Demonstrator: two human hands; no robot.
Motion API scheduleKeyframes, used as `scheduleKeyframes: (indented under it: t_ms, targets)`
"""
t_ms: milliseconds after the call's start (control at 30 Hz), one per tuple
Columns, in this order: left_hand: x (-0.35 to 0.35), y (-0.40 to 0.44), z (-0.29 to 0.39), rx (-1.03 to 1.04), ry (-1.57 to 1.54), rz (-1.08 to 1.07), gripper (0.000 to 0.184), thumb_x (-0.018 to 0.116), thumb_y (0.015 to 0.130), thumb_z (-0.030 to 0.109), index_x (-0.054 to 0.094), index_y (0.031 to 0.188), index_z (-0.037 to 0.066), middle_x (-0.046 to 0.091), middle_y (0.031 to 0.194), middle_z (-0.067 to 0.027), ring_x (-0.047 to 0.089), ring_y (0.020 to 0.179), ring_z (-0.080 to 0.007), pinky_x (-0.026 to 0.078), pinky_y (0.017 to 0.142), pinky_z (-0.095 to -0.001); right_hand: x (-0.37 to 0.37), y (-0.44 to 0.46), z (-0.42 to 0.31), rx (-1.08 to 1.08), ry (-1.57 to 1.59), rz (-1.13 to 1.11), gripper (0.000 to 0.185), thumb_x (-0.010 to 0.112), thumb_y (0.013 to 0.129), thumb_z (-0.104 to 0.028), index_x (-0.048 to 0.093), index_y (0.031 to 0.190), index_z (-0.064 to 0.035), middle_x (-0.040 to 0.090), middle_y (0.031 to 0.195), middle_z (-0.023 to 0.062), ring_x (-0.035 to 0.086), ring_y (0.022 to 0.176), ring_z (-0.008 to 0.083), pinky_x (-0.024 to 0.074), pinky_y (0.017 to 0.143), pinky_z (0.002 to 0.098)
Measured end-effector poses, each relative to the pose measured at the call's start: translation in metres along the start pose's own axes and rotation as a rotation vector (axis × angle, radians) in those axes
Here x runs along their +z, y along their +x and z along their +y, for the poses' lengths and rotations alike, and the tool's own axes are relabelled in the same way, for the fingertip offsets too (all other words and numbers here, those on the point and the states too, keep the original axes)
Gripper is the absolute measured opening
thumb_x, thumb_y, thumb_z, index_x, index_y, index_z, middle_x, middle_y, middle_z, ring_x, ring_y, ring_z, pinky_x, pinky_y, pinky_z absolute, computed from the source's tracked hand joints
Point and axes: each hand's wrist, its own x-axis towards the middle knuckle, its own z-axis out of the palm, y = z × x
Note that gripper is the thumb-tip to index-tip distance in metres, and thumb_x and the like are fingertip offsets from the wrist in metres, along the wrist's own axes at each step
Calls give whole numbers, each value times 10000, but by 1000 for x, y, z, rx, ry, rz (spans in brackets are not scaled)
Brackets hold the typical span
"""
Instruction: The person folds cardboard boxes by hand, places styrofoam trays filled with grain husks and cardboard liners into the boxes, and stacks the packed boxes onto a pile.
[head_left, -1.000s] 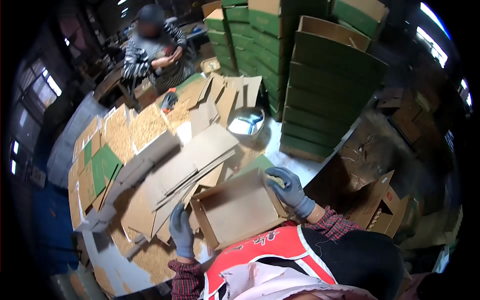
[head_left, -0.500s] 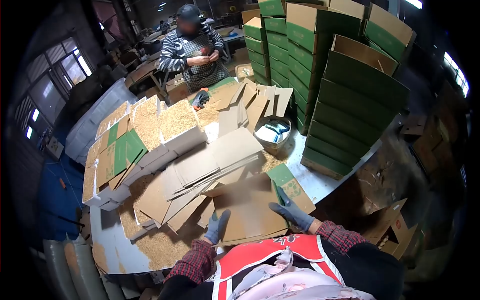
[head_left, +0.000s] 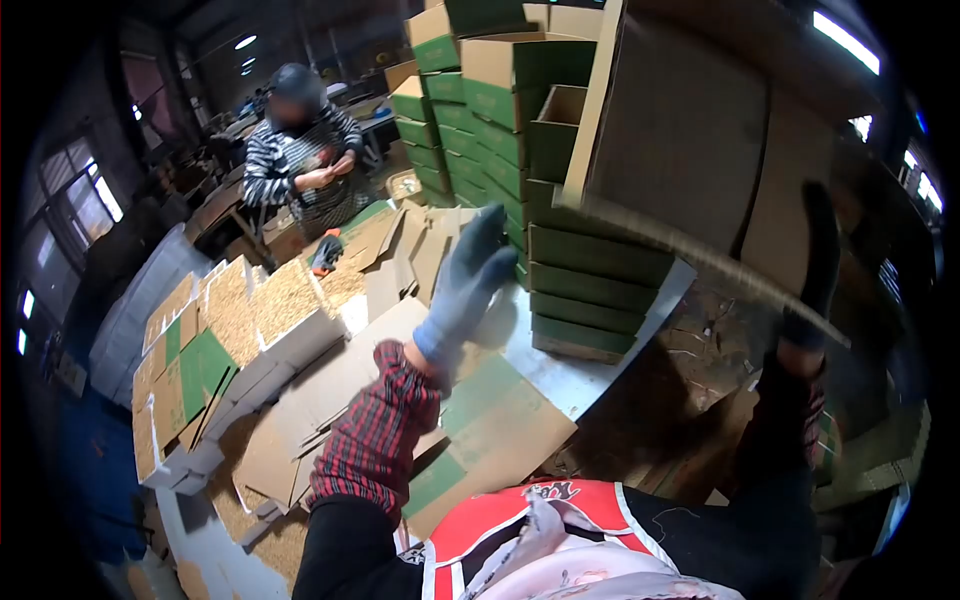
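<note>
A brown cardboard box (head_left: pixel 690 130), open side turned partly towards me, is tilted in front of the nearest stack of green boxes (head_left: pixel 590 275). My right hand (head_left: pixel 818 260), in a dark glove, lies along the box's right side and holds it near the lower corner. My left hand (head_left: pixel 465 290), in a blue-grey glove, is raised above the table to the left of that stack. Its fingers are stretched out with nothing in them. Below it lies a flat green and brown cardboard sheet (head_left: pixel 520 410). Whether the box touches the stack is hard to tell.
White boxes filled with wood shavings (head_left: pixel 290 300) stand on the left of the table, with flat cardboard pieces (head_left: pixel 330 370) beside them. More green box stacks (head_left: pixel 490 120) rise behind. Across the table stands another person (head_left: pixel 305 160), hands together.
The cardboard box has gone from the table in front of me up to the right, in my right hand. My left hand has let go and risen. The view has turned right.
</note>
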Motion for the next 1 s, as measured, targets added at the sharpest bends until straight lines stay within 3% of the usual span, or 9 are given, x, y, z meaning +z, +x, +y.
scheduleKeyframes:
  t_ms: [133,233,300,467,533,700,867,933,1000]
  targets:
    - [7,108,-40,-22,147,66,789,679,948,275,223,1548,42,340,1540,-197,364,1408,-277,343,1134,-357,-23,55,-8,-78,72,1,413,499,1017,-234,508,1378,-33,586,1283,83,573,1073,162,490,924,304]
    - [24,151,-69,24,23,-26,624,728,914,300,467,1407,19,594,1327,-132,572,1197,-207,455,1010,-312,-31,107,19,64,188,-110,401,466,1033,-266,540,1339,-18,619,1236,90,594,1039,154,503,904,294]
    - [32,154,-89,40,490,25,507,806,821,307,616,1179,3,712,1091,-130,676,996,-223,517,889,-327,-33,129,49,239,294,-218,406,443,1043,-287,562,1314,-9,641,1205,94,608,1016,149,512,891,287]
    - [34,153,-113,217,446,87,739,785,807,297,428,1389,15,623,1242,-177,611,1144,-289,484,963,-360,19,170,148,635,300,-400,391,455,1040,-314,622,1214,-6,675,1108,94,616,920,165,520,815,293]
    - [32,148,-112,147,416,110,846,782,809,291,331,1471,18,573,1319,-193,570,1210,-297,460,1004,-358,44,169,171,548,208,-536,394,464,1030,-328,594,1229,-14,666,1129,113,634,910,212,531,843,354]
    - [33,137,-95,30,365,39,946,798,800,262,245,1526,11,521,1387,-210,523,1268,-278,420,1056,-341,59,152,128,816,309,-304,391,452,1037,-317,590,1235,-9,666,1130,111,632,976,206,534,879,373]
    - [25,157,-86,42,142,61,1054,864,765,326,225,1515,-49,419,1477,-219,415,1361,-277,348,1128,-354,2,86,197,517,621,-391,573,421,1004,-564,523,1377,-141,577,1359,52,576,1149,229,499,919,399]
    - [16,171,-64,190,235,128,1068,882,742,323,238,1509,-48,362,1516,-244,379,1394,-314,334,1142,-380,-3,-2,214,708,467,213,501,395,1022,-536,526,1379,-209,614,1216,25,602,952,177,491,851,319]
    - [22,192,-41,324,222,35,913,838,798,317,330,1463,-48,491,1417,-206,502,1278,-250,419,1060,-341,1,-110,271,631,370,332,527,387,1033,-510,501,1415,-165,614,1197,11,600,927,169,470,844,268]
